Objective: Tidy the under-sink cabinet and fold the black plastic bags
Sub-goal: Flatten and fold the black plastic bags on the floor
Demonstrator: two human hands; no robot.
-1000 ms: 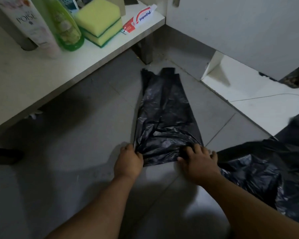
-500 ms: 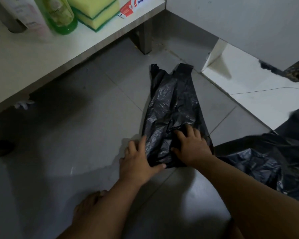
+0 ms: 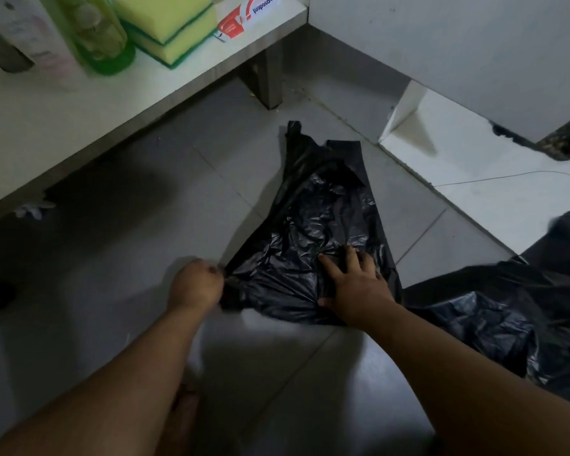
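Observation:
A black plastic bag point(image 3: 313, 225) lies on the grey floor tiles, its handles pointing away from me. My left hand point(image 3: 196, 284) grips the bag's near left corner and holds it pulled out to the left, so the left edge is stretched taut. My right hand point(image 3: 356, 284) lies flat on the bag's near right part with fingers spread, pressing it to the floor. A second, crumpled black bag point(image 3: 494, 320) sits on the floor to the right.
The cabinet shelf point(image 3: 79, 103) at the upper left carries a green bottle point(image 3: 96, 34), a white bottle point(image 3: 30, 37), yellow sponges point(image 3: 168, 31) and a toothpaste box point(image 3: 247, 14). A white cabinet door point(image 3: 441, 44) stands at the upper right. My foot point(image 3: 185, 413) shows below my left arm.
My left hand went from lying flat on the bag's near edge to gripping the corner and pulling it left. My right hand slid further up onto the bag.

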